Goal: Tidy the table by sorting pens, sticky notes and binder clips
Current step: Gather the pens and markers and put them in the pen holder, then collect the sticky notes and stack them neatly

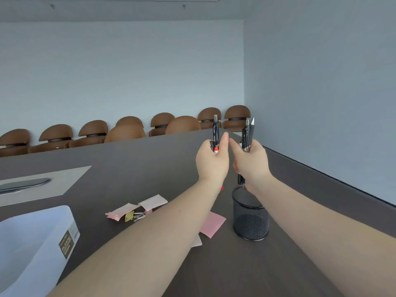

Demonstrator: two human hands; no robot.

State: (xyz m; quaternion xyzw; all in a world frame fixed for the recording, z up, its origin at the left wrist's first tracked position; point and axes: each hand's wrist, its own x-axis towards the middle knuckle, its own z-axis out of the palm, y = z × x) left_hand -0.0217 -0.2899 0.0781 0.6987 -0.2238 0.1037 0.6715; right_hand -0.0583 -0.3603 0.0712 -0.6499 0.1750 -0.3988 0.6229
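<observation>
My left hand (212, 161) is raised above the dark table and grips a black pen (216, 131) with a red band, held upright. Close beside it, my right hand (250, 163) grips a bundle of black pens (248, 133), their lower ends showing under the hand just above a black mesh pen cup (249, 219). On the table lie pink sticky notes (213, 225), more pale pink notes (137, 207) and a yellow binder clip (134, 216) with wire handles. My left forearm hides part of the notes.
A white plastic bin (42, 230) stands at the near left. A grey mat (64, 179) with a dark flat object (25, 184) lies at the far left. Brown chairs (128, 129) line the far edge. The wall runs along the table's right edge.
</observation>
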